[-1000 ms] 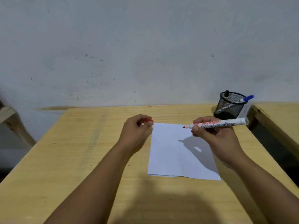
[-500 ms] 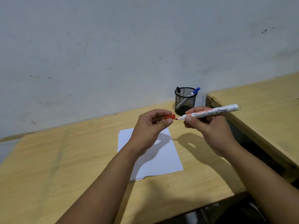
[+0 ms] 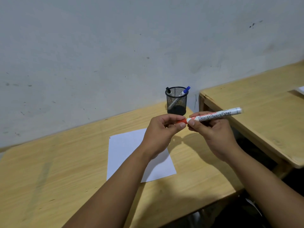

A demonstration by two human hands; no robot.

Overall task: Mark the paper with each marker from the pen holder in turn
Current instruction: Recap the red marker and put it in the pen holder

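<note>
Head view: left hand (image 3: 162, 129) fingers pinching the red cap (image 3: 181, 121), right hand (image 3: 212, 130) fingers wrapping the red board marker (image 3: 217, 114) above the paper (image 3: 125, 150) on the bench (image 3: 49, 170), probably recapping, next likely returning it to the mesh pen holder (image 3: 176, 102).

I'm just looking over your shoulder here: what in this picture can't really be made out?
All in the head view:
- Red cap of the white board marker: the left hand covers most of it, so whether it is fully seated is unclear.
- White sheet of paper: the left forearm hides part; only a tiny red mark near its far-left corner shows.
- Black-capped marker and blue-capped marker: the black mesh pen holder veils their barrels.
- Right hand: its palm faces away.
</note>
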